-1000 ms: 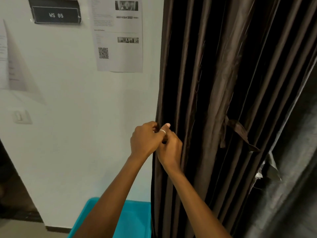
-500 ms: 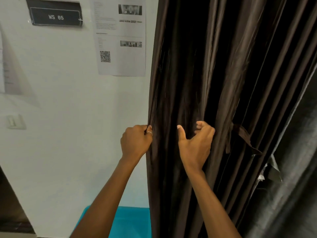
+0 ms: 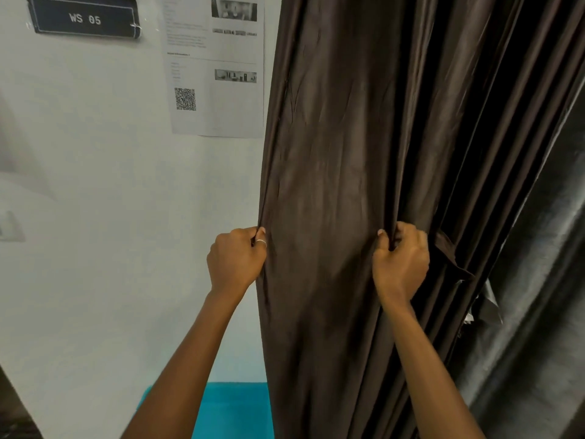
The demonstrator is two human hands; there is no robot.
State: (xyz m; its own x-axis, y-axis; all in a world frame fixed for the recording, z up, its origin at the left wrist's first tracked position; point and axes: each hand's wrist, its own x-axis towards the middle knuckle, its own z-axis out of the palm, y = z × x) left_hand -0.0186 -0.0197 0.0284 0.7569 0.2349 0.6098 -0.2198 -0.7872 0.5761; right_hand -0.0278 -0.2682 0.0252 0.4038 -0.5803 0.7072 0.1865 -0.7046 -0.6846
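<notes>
Hiding fingertips, curtain (image 3: 332, 185), left hand (image 3: 235, 259), right hand (image 3: 401, 263)

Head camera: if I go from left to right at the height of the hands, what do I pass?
switch → left hand → curtain, pulled flat between the hands → right hand → strap → grey sheet

Wall sign (image 3: 84, 18) reads "WS 05" (white lettering).
</notes>
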